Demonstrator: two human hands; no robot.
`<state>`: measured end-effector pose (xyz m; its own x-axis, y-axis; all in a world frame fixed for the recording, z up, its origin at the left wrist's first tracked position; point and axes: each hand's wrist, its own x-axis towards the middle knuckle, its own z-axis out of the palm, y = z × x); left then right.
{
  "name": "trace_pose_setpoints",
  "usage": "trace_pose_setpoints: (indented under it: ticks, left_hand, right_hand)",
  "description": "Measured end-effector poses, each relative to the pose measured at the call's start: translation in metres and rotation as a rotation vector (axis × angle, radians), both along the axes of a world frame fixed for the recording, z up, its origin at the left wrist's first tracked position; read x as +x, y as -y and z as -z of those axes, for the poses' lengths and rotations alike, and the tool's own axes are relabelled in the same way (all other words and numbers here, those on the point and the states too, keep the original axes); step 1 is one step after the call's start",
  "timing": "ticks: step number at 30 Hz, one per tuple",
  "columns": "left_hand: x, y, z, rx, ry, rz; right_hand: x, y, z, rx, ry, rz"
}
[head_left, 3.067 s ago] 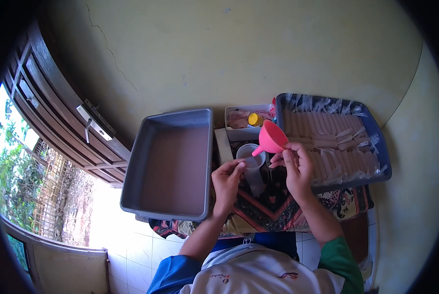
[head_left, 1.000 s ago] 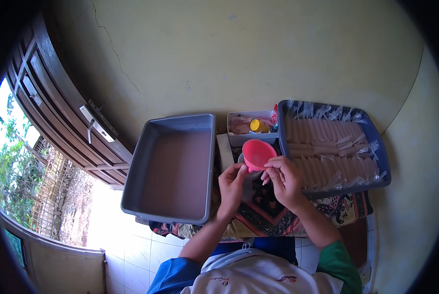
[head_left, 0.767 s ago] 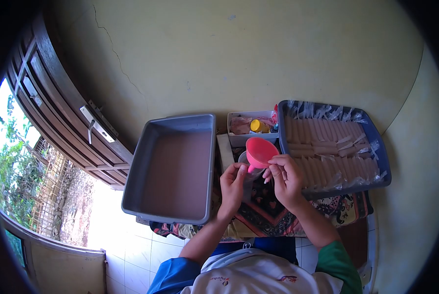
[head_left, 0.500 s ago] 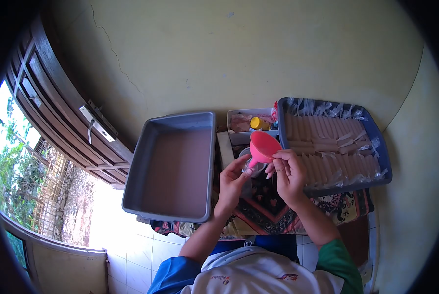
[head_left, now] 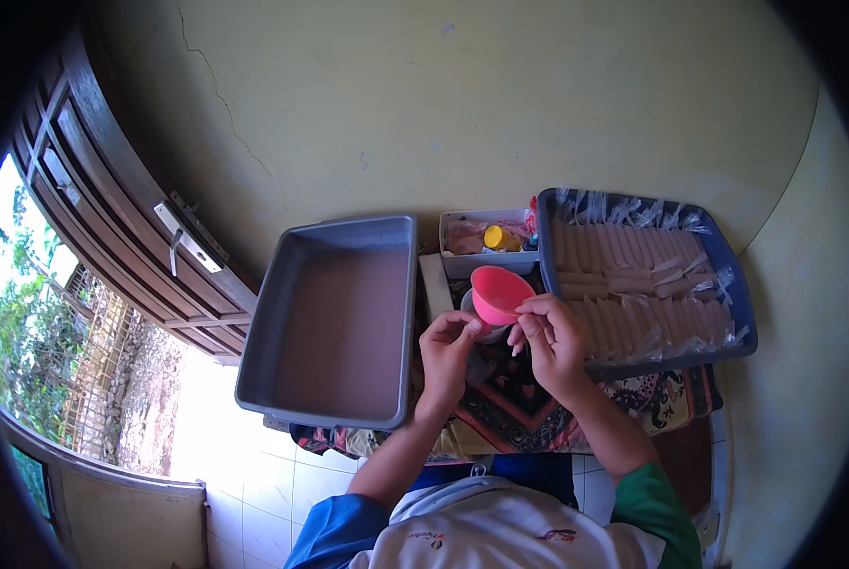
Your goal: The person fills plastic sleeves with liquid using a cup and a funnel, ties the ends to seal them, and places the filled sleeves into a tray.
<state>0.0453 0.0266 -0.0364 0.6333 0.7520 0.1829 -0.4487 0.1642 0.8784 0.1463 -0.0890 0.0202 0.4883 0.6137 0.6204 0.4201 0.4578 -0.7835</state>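
Observation:
A pink funnel [head_left: 502, 294] is tilted between my hands, its wide mouth facing up and towards the camera. My right hand [head_left: 553, 346] pinches the funnel's rim between thumb and fingers. My left hand [head_left: 446, 358] is closed at the lower end of the funnel, around the spout; the spout itself is hidden. A bit of clear plastic shows faintly below the fingers. Behind the funnel stands a whitish round container [head_left: 468, 302], mostly covered by the funnel and hands.
On the left, a grey tub [head_left: 409, 313] holds brownish liquid. At right, a dark blue tray [head_left: 749, 327] holds many filled plastic tubes in rows. A white box [head_left: 462, 269] with a yellow-lidded jar [head_left: 496, 238] stands at the back. A patterned cloth [head_left: 510, 412] covers the table.
The funnel has moved slightly left and down, and its mouth has turned more towards the camera. The spout, visible before, is now hidden. Both hands stay closed on it.

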Motion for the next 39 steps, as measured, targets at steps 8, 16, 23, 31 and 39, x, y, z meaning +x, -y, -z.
trace_pose_setpoints:
  ticks: [8,16,23,31,39]
  left_hand:
    - [-0.005,0.003,-0.010,-0.131,0.076,0.117]
    - [-0.009,0.001,-0.009,-0.058,-0.018,0.158]
    - [-0.009,0.007,-0.022,-0.042,-0.068,0.147]
    - [-0.014,0.007,-0.018,0.037,-0.211,0.186]
    - [-0.016,0.008,-0.018,0.085,-0.157,0.093]
  right_hand:
    - [0.002,-0.001,0.009,0.087,-0.153,0.027]
    - [0.002,0.004,0.003,0.093,-0.173,0.020]
    - [0.004,0.008,-0.006,-0.030,-0.036,-0.037]
    - [0.001,0.006,-0.009,-0.034,0.197,0.112]
    - [-0.004,-0.002,-0.011,-0.026,0.325,0.069]
